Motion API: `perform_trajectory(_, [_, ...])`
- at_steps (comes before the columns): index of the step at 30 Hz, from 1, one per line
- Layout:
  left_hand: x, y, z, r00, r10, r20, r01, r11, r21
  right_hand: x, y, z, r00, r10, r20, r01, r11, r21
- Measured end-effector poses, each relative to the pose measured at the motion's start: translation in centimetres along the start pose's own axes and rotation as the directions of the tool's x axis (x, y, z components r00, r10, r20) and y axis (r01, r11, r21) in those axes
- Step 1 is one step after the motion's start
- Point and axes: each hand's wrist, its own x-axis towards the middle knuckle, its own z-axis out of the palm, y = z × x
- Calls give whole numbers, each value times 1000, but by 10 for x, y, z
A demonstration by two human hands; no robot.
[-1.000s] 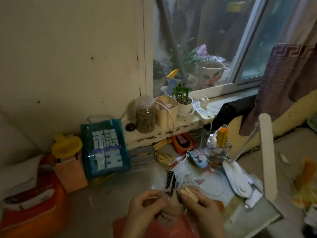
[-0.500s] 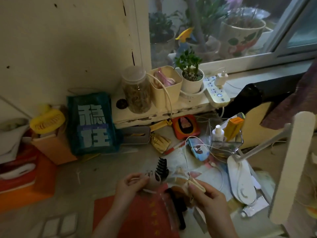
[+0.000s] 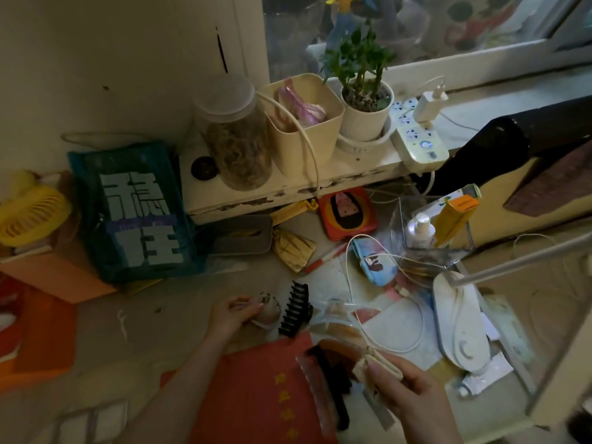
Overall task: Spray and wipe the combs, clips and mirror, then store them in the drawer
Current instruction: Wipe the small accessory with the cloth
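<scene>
My left hand (image 3: pixel 229 317) rests on the desk and grips a small patterned beige hair clip (image 3: pixel 269 307). A black claw clip (image 3: pixel 294 310) lies right beside it on the desk. My right hand (image 3: pixel 405 392) holds a cream-coloured clip (image 3: pixel 381 366) near the front, with a clear plastic bag (image 3: pixel 336 318) hanging from it. Under that hand lie a black comb (image 3: pixel 333 389) and a translucent reddish comb (image 3: pixel 315 395), partly on a red booklet (image 3: pixel 253 395). I cannot make out a mirror.
A white cable (image 3: pixel 355 302) loops across the desk. A clear box (image 3: pixel 429 238) with a small bottle, a white lamp base (image 3: pixel 461 325), a teal bag (image 3: pixel 137 213), a yellow fan (image 3: pixel 28 216) and a windowsill shelf (image 3: pixel 288 184) with jar, tub and plant surround the spot.
My view has tilted down and moved closer. My hands have drawn apart: the left moved out to the left with the patterned clip, the right lowered with the cream clip.
</scene>
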Motion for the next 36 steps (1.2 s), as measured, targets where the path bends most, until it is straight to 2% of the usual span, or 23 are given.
perform_trajectory(8, [5,-7,4,983,179,25,-181,971,159,3,4,10,1000,25,-6,-25,1000,10])
perform_trajectory(12, [-2,-10,9,936,351,42,-347,891,292,0,0,14,1000,20,20,-20,1000,21])
perform_trajectory(15, [-5,-13,11,913,404,53,-394,841,370,-1,0,15,1000,21,23,-22,999,28])
perform_trajectory(20, [-7,-11,11,908,416,55,-390,789,474,-5,1,13,999,22,38,-24,999,34])
perform_trajectory(25, [-11,-13,8,915,399,54,-370,779,506,-15,-4,9,996,-1,84,-4,999,49])
perform_trajectory(32, [-47,-22,-15,910,413,-44,-320,764,561,-22,0,15,983,-58,172,62,998,-18])
perform_trajectory(36, [-75,-39,-48,900,421,-113,-288,769,571,-30,4,32,959,-82,273,104,992,-67])
